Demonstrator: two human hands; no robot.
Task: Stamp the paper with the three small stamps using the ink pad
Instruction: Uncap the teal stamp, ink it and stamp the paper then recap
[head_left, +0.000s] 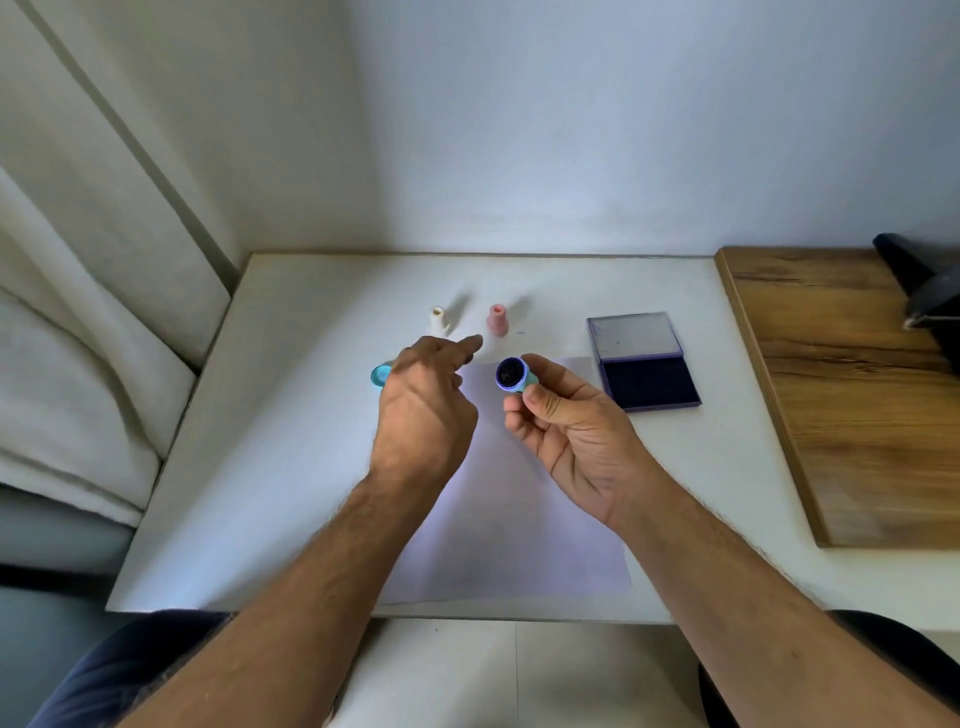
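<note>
Head view shows the right hand (566, 421) pinching the inked teal stamp (513, 375) face-up above the paper (511, 530), left hand (423, 400) empty with its fingers loose, so a slip risks smearing ink.

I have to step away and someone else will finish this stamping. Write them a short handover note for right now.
Right hand: holds the teal stamp in its fingers, inked face up toward the camera.
Left hand: empty, raised over the paper, forefinger extended.
Teal cap lies behind the left hand. White stamp and pink stamp stand behind the paper. Ink pad is open at right.
Done: teal face looks inked. No prints visible.
Left: stamp all three.
</note>
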